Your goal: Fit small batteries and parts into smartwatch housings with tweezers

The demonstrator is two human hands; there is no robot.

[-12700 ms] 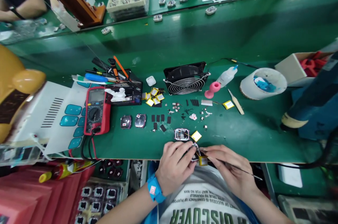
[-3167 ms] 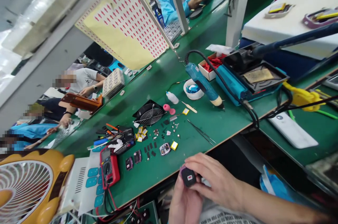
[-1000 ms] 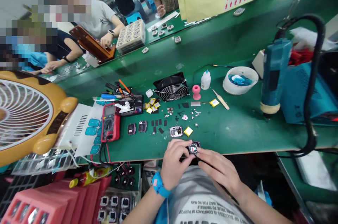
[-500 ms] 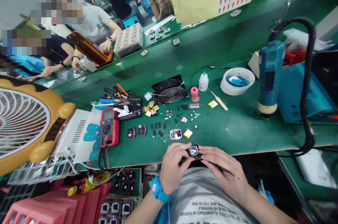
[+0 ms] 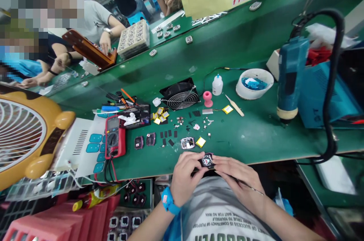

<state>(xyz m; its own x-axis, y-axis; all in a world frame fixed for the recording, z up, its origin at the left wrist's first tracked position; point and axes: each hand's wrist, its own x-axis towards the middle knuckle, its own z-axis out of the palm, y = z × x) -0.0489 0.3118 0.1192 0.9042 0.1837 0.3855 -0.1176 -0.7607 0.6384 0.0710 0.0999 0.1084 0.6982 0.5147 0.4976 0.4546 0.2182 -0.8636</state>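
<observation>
A small square smartwatch point(image 5: 207, 160) with its dial lit is held between both hands at the bench's front edge. My left hand point(image 5: 186, 171) pinches its left side, with a blue watch on that wrist. My right hand point(image 5: 237, 174) grips the right side and also keeps a thin metal tool point(image 5: 251, 187), perhaps tweezers, under the fingers, its end pointing back along the wrist. Just beyond the hands lie an opened watch case point(image 5: 187, 143) and a yellow battery point(image 5: 200, 141). Two dark watch cases point(image 5: 150, 139) rest farther left.
A red multimeter point(image 5: 115, 136) and a yellow fan point(image 5: 28, 131) stand left. Behind the loose parts are a black cooling fan point(image 5: 182, 95), a white bottle point(image 5: 217, 85) and a white bowl point(image 5: 241, 91). A blue electric screwdriver point(image 5: 292, 78) hangs at right. Co-workers sit across the bench.
The view has shifted slightly, so the bench things sit a little farther left. Both hands keep the same hold on the smartwatch. Across the bench, a co-worker's hands have moved.
</observation>
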